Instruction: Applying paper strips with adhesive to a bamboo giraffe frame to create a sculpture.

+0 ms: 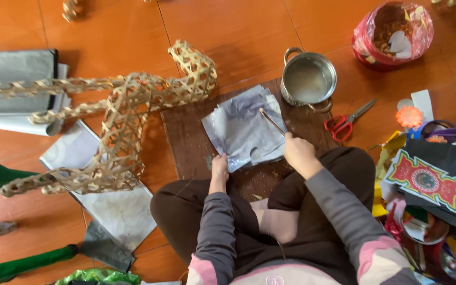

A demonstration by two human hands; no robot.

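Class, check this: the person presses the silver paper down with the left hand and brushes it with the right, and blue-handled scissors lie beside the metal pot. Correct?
Not quite. In the head view the scissors have red handles, not blue. The left hand does hold the silver paper, the right hand holds the brush, and the metal pot is nearby.

A board (196, 142) lies on the floor (249, 31) at centre frame, with a sheet (244, 129) on it and a pot (308, 79) at its upper right corner. Scissors (347, 121) lie right of the pot, a bag (394, 34) in the upper right. A woven frame (125, 121) stands left of the board, over more sheets (117, 208). Paper cutouts (428, 169) pile at right.
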